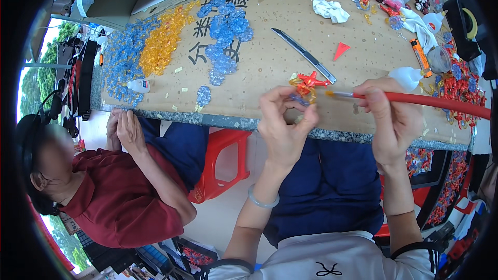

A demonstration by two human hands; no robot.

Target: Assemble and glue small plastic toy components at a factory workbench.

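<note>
My left hand (284,119) pinches a small red and yellow plastic figure (311,82) with a bluish translucent part below it, just above the near edge of the table. In my right hand (391,119) is a thick red-handled brush (436,101). Its metal neck and yellowish tip point left and reach right up to the figure; whether they touch I cannot tell. Beyond the figure lies a utility knife (303,54) with a dark handle. A small red triangle (341,51) lies to the right of the knife.
Blue (120,62) and orange translucent pieces (163,36) lie heaped at the left. More blue pieces (223,36) run down the middle. Squeeze bottles (407,78), an orange tube (420,57) and red figures (459,91) crowd the right. A co-worker (114,192) sits at my left.
</note>
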